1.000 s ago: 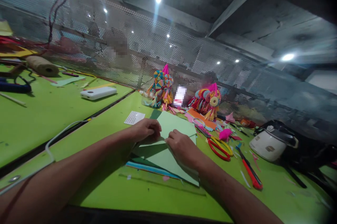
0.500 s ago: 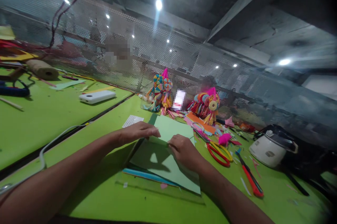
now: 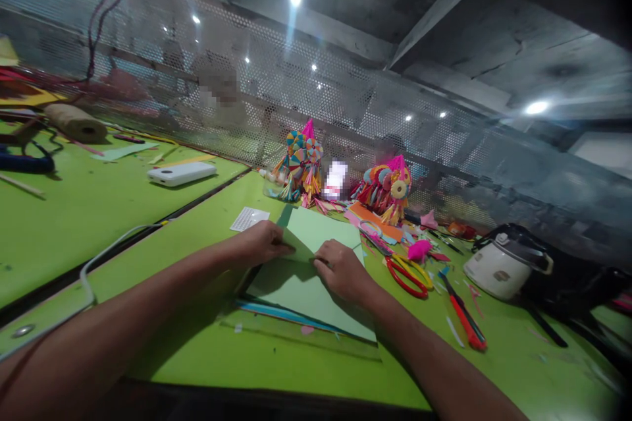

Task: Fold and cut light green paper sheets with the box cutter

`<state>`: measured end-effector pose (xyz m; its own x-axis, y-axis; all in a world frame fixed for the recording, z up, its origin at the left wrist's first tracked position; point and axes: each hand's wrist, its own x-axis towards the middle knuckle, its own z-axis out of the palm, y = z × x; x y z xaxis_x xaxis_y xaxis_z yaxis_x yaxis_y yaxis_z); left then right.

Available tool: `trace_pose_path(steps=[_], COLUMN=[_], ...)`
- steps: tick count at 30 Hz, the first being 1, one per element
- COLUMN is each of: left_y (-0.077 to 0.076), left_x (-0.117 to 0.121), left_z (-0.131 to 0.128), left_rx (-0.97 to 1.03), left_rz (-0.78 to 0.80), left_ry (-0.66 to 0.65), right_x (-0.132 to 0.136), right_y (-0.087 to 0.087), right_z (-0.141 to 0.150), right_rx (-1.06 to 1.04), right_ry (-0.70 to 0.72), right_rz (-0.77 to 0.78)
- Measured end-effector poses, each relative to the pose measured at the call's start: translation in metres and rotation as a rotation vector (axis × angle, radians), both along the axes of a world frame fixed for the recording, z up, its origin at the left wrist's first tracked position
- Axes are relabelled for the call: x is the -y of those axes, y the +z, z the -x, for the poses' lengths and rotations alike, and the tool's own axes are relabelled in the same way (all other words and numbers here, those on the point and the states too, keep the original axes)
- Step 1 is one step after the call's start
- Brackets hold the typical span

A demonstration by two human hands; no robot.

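Note:
A light green paper sheet [image 3: 320, 289] lies on the green table [image 3: 207, 348], on top of a stack of coloured sheets [image 3: 276, 312]. My left hand [image 3: 261, 243] presses down on the sheet's left side, fingers closed on its folded edge. To its right, my right hand [image 3: 340, 269] pinches the same fold near the middle. The far part of the sheet [image 3: 320, 233] lies flat beyond both hands.
Red-and-yellow scissors [image 3: 407, 276] and a red utility knife [image 3: 464, 322] lie to the right, among paper scraps. Two colourful paper ornaments [image 3: 301, 161] [image 3: 390, 187] stand at the back by a mesh fence. A white pot [image 3: 503, 269], a white device [image 3: 182, 173] and a small white card [image 3: 250, 218] are also here.
Both hands stayed on the green sheet, shifting slightly along the fold. The raised flap seen half a second ago now lies flatter.

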<state>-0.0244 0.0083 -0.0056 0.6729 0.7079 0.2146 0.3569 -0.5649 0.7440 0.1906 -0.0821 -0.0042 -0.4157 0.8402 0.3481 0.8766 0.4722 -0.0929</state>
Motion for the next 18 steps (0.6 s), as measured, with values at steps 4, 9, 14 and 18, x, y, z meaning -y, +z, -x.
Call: trace_pose_path(steps=[4,9,14,18], left_y=[0.006,0.009,0.006,0.007], left_x=[0.005,0.007,0.005,0.007], left_z=[0.0,-0.001,-0.003,-0.003], left_rx=[-0.077,-0.117,-0.097,-0.067], left_rz=[-0.079,-0.114,-0.104,-0.137], left_ry=[0.005,0.003,0.014,0.007], right_x=[0.001,-0.005,-0.02,-0.027], right_y=[0.009,0.028,0.022,0.01], right_z=[-0.011,-0.051,-0.082,-0.085], right_rx=[-0.004,0.06,-0.071,-0.228], right_ry=[0.024,-0.424,-0.641,-0.613], right_rz=[0.069,0.061,0.315,0.379])
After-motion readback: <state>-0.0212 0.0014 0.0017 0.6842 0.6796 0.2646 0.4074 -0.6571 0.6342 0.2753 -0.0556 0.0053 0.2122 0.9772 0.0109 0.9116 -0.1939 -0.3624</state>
